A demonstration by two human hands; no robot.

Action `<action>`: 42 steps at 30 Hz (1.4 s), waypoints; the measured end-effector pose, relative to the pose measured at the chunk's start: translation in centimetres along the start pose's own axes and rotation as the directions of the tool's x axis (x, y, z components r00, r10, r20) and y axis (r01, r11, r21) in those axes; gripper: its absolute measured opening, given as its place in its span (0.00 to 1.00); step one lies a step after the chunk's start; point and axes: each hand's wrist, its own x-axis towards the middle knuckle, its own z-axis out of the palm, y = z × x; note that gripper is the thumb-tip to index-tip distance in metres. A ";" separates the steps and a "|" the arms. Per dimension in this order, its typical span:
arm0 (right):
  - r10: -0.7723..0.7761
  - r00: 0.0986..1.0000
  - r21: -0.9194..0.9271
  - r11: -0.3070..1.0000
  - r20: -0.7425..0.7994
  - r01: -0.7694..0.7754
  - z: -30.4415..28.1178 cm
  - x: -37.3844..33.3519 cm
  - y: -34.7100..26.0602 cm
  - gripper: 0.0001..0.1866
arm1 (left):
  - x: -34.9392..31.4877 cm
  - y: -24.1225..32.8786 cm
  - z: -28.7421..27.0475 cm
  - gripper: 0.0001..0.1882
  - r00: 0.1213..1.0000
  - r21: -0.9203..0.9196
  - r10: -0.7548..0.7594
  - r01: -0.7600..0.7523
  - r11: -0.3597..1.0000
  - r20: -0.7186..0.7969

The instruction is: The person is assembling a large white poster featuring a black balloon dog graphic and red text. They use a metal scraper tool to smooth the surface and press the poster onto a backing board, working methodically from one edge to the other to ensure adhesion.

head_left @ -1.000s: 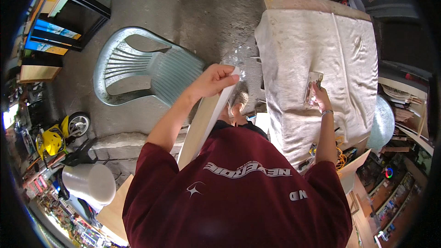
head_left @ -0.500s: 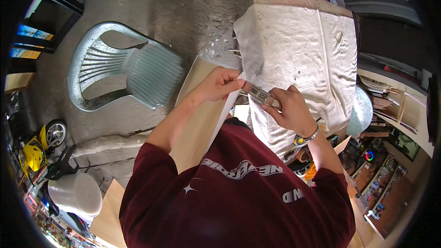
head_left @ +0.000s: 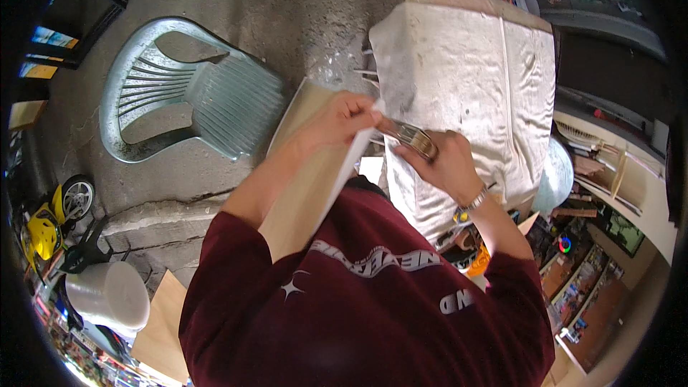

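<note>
A light wooden panel [head_left: 297,197] with a white long edge [head_left: 342,180] leans upright against my front. My left hand [head_left: 350,120] is closed at the panel's upper corner, thumb and fingers pinching the white edge. In my right hand [head_left: 451,163] is a silvery metal hand tool [head_left: 414,136], its fingers wrapped round the near end. The tool's far end meets the white edge right beside my left thumb. Motion blurs the tool, so its exact kind does not show. A metal-banded watch [head_left: 474,201] sits on my right wrist.
Beyond my right hand stands a table covered with a creased white cloth [head_left: 466,64]. A grey-green plastic chair [head_left: 229,104] is on the concrete floor to the left. A white bucket [head_left: 107,297] and a plywood sheet [head_left: 163,326] stand at lower left. Shelves [head_left: 588,290] with small goods are at lower right.
My right hand has turned the tool and shifted slightly to the right. My left hand still grips the panel's corner. The whole view has shifted a little.
</note>
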 end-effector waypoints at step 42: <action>0.567 0.822 0.288 0.797 -0.055 -0.531 16.5 -13.3 26.3 0.22 | 8.5 15.7 -6.5 0.22 0.556 0.641 0.528 0.767 -0.028 -0.642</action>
